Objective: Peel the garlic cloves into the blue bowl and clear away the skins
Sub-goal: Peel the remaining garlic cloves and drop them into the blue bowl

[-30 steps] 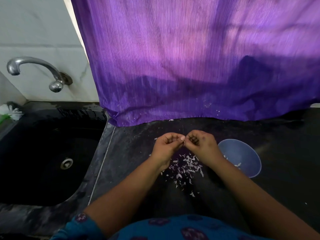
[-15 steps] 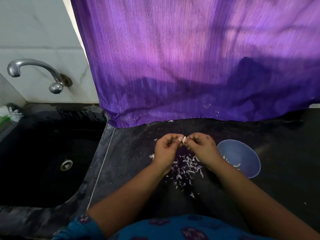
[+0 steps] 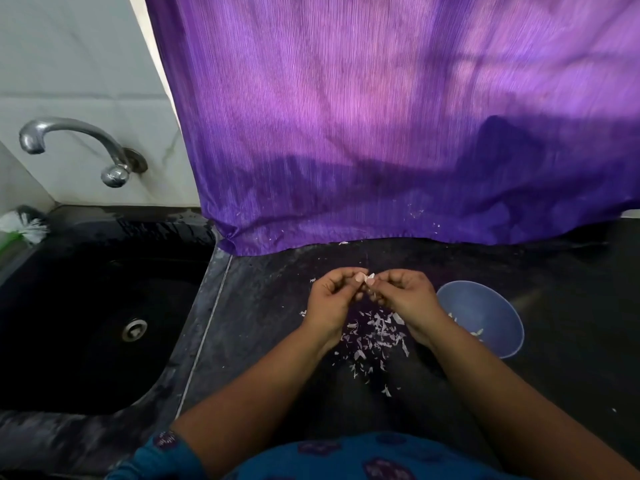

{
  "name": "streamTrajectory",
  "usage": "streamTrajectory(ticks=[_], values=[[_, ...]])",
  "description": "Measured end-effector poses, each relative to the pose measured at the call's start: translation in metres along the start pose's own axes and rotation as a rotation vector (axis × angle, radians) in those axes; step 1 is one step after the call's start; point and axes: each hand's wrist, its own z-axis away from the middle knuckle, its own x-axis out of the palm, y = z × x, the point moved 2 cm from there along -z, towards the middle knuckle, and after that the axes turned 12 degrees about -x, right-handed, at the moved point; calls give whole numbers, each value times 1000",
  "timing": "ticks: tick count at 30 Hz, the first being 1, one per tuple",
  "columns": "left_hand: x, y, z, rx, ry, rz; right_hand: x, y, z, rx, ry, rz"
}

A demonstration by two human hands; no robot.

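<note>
My left hand [image 3: 334, 299] and my right hand [image 3: 403, 296] meet fingertip to fingertip above the desk [image 3: 263, 306], both pinching one garlic clove [image 3: 369, 277] between them, fingers curled in tight around it. A second ago the clove was buried between my fingertips and barely showed; now a pale tip of it sticks up between my thumbs, so I judge the skin is coming loose at that end and this clove is close to bare (how much skin is left on it I cannot tell, it is too small in my grip). Directly under my hands lies the heap of skins [image 3: 375, 336], white flakes scattered on the dark top, with a few strays out to the left and nearer my body; it looks the same as it did a moment back. Just beside my right wrist sits the blue bowl [image 3: 485, 313], with a few pale pieces in it that I take for peeled cloves, though they are partly hidden by my arm. Further off, the purple curtain [image 3: 381, 133] hangs down to the back edge of the desk with bits of skin stuck to its hem, and the black sink [image 3: 86, 306] with its tap [image 3: 76, 147] lies to my left. The skins are not yet cleared.
</note>
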Motion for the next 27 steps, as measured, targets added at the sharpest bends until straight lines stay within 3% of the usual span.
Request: streamTrajectory(ticks=[7, 13, 19, 27], values=[[-1, 2, 0, -115, -110, 88, 2, -3, 4, 195, -1, -389], [1, 4, 3, -153, -144, 174, 2, -2, 4, 166, 58, -354], [6, -3, 2, -128, -24, 195, 4, -1, 4, -49, 160, -95], [1, 0, 2, -89, -99, -27, -1, 2, 0, 22, 91, -98]])
